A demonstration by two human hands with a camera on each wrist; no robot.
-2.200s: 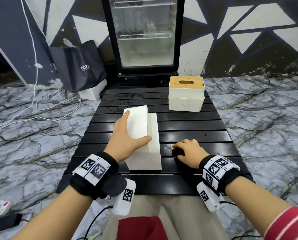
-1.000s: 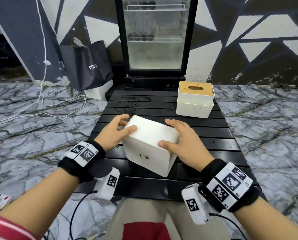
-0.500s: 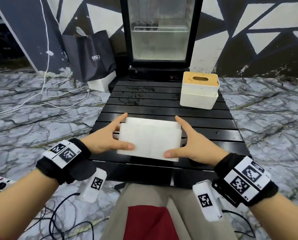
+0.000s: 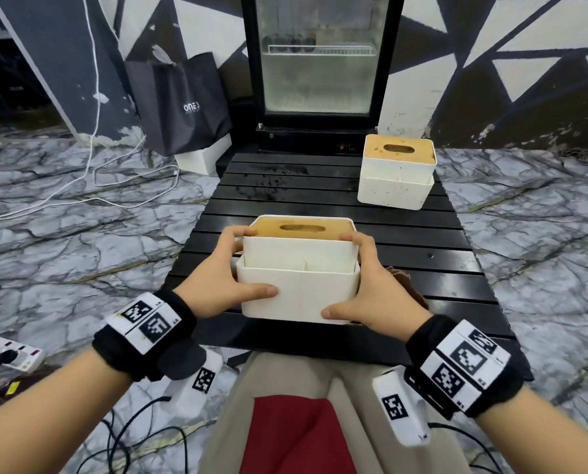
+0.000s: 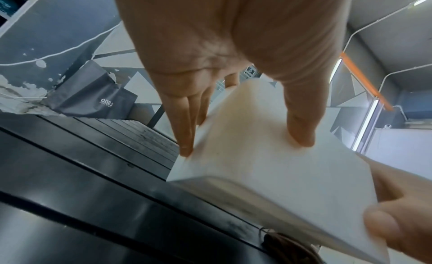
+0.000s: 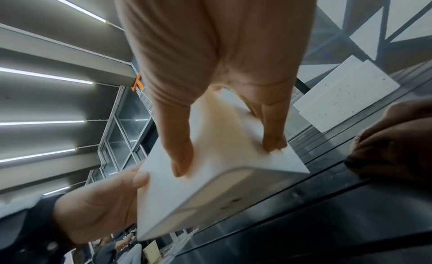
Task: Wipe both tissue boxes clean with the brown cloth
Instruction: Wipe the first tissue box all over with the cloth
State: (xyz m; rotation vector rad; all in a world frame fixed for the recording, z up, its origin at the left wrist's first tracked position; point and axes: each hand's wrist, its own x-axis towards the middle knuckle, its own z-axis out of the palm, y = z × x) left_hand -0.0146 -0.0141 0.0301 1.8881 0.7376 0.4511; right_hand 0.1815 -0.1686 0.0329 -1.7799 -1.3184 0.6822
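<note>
- On the black slatted table [image 4: 456,285], the near tissue box [image 4: 296,289] stands upright at the front edge; set it down level.
- Far tissue box [image 4: 397,176] stands behind it, well apart; contents hidden.
- Left hand [image 4: 224,282] and right hand [image 4: 371,292] grip the near box.
- Brown cloth [image 4: 403,278] lies just right of it.

2 upright tissue boxes [image 4: 297,289] (cloth [image 4: 400,277] right)

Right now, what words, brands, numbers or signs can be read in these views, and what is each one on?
"ONE", with a cut-off last character: on the dark paper bag.
Smaller line under it: too small to read.
"5": on a small sign far off in the left wrist view.
Wristband markers: coded squares; their tiny corner marks are unreadable.
Near tissue box: no text.
</note>
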